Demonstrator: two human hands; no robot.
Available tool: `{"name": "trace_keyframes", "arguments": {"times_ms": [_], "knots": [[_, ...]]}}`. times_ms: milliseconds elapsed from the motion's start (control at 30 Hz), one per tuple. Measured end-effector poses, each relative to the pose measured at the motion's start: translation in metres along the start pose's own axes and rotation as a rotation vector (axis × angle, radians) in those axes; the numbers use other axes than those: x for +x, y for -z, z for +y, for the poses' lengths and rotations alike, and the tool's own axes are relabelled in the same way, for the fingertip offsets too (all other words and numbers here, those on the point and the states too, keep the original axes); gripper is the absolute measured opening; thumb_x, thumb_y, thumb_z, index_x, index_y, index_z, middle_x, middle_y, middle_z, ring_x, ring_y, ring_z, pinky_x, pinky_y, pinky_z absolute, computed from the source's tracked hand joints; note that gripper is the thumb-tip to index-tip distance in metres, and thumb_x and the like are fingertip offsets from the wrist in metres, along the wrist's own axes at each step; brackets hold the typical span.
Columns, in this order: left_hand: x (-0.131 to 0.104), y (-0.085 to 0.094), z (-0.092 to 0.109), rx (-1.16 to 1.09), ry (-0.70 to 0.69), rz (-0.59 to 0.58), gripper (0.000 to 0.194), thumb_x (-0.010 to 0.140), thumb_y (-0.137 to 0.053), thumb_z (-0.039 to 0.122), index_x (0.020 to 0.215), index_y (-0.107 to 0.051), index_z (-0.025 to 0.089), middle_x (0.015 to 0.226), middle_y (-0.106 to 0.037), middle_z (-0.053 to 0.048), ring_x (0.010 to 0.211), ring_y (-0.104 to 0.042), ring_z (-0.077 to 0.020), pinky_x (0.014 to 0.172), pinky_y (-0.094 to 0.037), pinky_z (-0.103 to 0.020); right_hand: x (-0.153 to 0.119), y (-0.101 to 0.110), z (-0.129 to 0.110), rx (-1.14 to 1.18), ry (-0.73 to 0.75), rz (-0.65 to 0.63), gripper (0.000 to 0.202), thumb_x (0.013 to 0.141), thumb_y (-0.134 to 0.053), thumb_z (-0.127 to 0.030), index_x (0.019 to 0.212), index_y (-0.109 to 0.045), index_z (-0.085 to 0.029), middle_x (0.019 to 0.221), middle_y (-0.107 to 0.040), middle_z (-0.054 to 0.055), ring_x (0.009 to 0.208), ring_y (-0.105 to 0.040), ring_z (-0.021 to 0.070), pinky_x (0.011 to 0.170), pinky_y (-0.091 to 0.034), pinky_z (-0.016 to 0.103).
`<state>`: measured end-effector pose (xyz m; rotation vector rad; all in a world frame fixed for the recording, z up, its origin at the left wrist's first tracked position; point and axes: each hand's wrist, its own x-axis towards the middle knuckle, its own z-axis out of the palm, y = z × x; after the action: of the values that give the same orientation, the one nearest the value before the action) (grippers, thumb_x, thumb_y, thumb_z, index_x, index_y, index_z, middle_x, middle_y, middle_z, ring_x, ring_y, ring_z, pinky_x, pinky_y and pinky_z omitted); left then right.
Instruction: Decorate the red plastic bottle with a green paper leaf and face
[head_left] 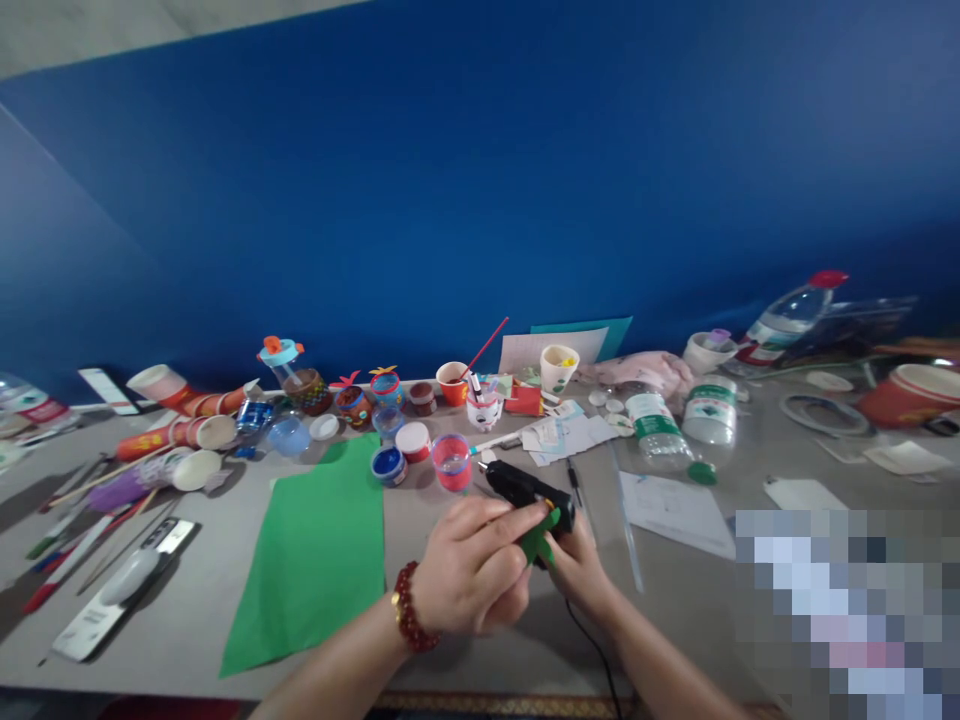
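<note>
My right hand point(581, 575) is wrapped round the handle of a black hot glue gun point(525, 487), whose nozzle points up and to the left. A cord point(600, 650) trails down below it. My left hand point(472, 565), with a dark red bead bracelet point(409, 605) on its wrist, pinches a small green paper cutout point(538, 540) close beside the gun. Its forefinger reaches across to the gun's body. The cutout's full shape is hidden by my fingers. Left of my hands, a large green paper sheet point(322, 560) lies flat on the grey table point(420, 510).
Beyond my hands stand a pink-and-blue cup point(452, 462), a blue paint pot point(389, 465) and a white-lidded jar point(413, 441). Plastic bottles point(658, 435) and paper scraps point(574, 432) lie to the right. Paper cups point(180, 435) and a knife package point(124, 590) are at the left.
</note>
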<state>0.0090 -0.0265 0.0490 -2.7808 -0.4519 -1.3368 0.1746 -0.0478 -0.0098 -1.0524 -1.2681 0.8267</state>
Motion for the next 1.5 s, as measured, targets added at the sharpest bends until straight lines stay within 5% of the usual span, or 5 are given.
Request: {"name": "trace_keyframes", "arguments": {"times_ms": [500, 800, 1267, 1500], "knots": [[0.007, 0.001, 0.013, 0.049, 0.049, 0.035, 0.009, 0.075, -0.056, 0.009, 0.077, -0.057, 0.017, 0.121, -0.069, -0.012, 0.091, -0.060, -0.0210, 0.078, -0.052, -0.036, -0.001, 0.002, 0.002, -0.024, 0.071, -0.023, 0.031, 0.083, -0.058, -0.047, 0.070, -0.062, -0.020, 0.059, -0.063, 0.002, 0.052, -0.056, 0.0156, 0.051, -0.050, 0.025], [0.007, 0.007, 0.025, 0.178, 0.119, -0.189, 0.007, 0.081, -0.053, 0.018, 0.080, -0.060, 0.016, 0.137, -0.057, -0.011, 0.098, -0.056, -0.0232, 0.083, -0.047, -0.038, 0.002, 0.004, 0.005, -0.075, 0.071, -0.009, 0.023, 0.081, -0.057, -0.039, 0.072, -0.063, -0.019, 0.062, -0.060, 0.002, 0.056, -0.053, 0.0164, 0.054, -0.050, 0.027], [0.022, 0.033, 0.022, 0.500, -0.196, -0.512, 0.023, 0.095, -0.044, 0.024, 0.102, -0.062, 0.012, 0.136, -0.056, -0.016, 0.113, -0.052, -0.0248, 0.096, -0.037, -0.040, 0.000, 0.002, 0.004, -0.005, -0.043, -0.034, 0.025, 0.079, -0.060, -0.043, 0.082, -0.065, -0.019, 0.069, -0.063, 0.003, 0.063, -0.056, 0.0186, 0.060, -0.052, 0.028], [0.027, 0.042, 0.019, 0.517, -0.280, -0.526, 0.026, 0.095, -0.042, 0.023, 0.106, -0.064, 0.014, 0.133, -0.059, -0.012, 0.110, -0.053, -0.0237, 0.095, -0.037, -0.039, -0.001, 0.003, 0.004, -0.005, -0.054, -0.073, 0.027, 0.080, -0.061, -0.047, 0.077, -0.062, -0.020, 0.065, -0.058, 0.002, 0.059, -0.053, 0.0175, 0.056, -0.049, 0.027]]}}
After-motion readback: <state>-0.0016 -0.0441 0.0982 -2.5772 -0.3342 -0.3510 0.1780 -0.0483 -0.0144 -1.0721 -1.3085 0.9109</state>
